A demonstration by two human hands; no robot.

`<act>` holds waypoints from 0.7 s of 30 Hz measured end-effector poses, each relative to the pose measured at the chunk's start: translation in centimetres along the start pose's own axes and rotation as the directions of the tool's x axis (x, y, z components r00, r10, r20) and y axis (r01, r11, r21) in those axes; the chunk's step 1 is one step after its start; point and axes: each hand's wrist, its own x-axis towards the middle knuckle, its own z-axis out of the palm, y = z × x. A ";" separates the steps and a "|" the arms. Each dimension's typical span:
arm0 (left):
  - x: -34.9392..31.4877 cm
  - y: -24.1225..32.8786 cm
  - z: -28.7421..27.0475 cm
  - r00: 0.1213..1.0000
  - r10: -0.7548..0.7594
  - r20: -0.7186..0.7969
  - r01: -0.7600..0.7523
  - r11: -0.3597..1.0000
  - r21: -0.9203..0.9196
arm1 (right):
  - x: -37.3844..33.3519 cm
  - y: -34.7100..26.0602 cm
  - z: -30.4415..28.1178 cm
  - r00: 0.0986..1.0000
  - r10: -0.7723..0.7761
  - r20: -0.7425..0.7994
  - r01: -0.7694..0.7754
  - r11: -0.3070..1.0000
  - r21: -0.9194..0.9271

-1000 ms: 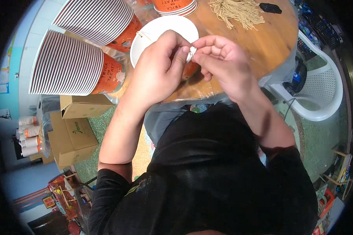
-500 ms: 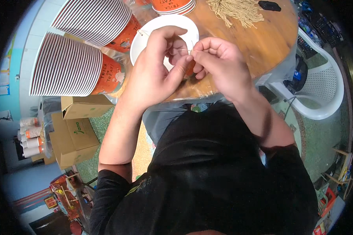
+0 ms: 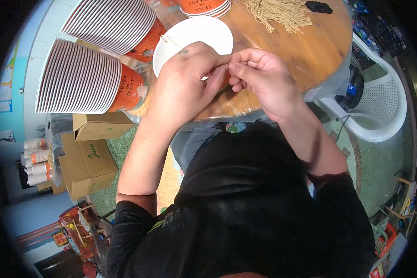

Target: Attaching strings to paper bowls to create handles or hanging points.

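Observation:
An orange paper cup (image 3: 194, 34) with a white inside lies on its side at the near edge of the round wooden table (image 3: 310, 55), its mouth facing me. My left hand (image 3: 185, 81) wraps over its near rim and grips it. A thin beige string (image 3: 170, 41) runs from the cup's left rim under that hand. My right hand (image 3: 264, 78) meets the left fingertips at the cup's right rim, thumb and forefinger pinched on what looks like the string's end. The cup's body is mostly hidden by both hands.
Two long nested stacks of orange cups (image 3: 85, 76) (image 3: 113, 21) lie at the left. Another cup stack (image 3: 204, 5), a bundle of beige strings (image 3: 278, 14) and a small black object (image 3: 319, 7) sit at the far side. Cardboard boxes (image 3: 88, 160) stand lower left, a white plastic chair (image 3: 384, 106) right.
The cup's white mouth has come out from under my left hand. Both hands have shifted, and their pinched fingertips now meet at the cup's right rim.

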 end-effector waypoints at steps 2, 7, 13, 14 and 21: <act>-0.1 0.1 0.1 0.999 -0.035 -0.009 0.035 0.999 -0.008 | 0.0 -0.2 -0.1 1.000 0.005 0.016 -0.004 0.999 -0.050; -0.2 0.2 0.6 0.992 -0.124 -0.035 0.123 0.991 -0.046 | 0.1 0.0 0.3 0.994 -0.112 -0.005 0.112 0.990 -0.084; 0.1 0.4 0.0 0.975 -0.213 0.059 0.219 0.968 -0.121 | 0.5 0.0 0.5 0.829 -0.558 0.012 0.490 0.718 -0.495; 0.1 0.0 -0.1 0.942 -0.311 0.130 0.334 0.911 -0.242 | 0.7 0.1 0.4 0.743 -0.660 0.112 0.565 0.530 -0.632; 0.9 -1.4 -1.2 0.784 -0.436 0.441 0.619 0.505 -0.602 | 0.9 1.6 0.8 0.600 -0.798 0.050 0.640 0.442 -0.629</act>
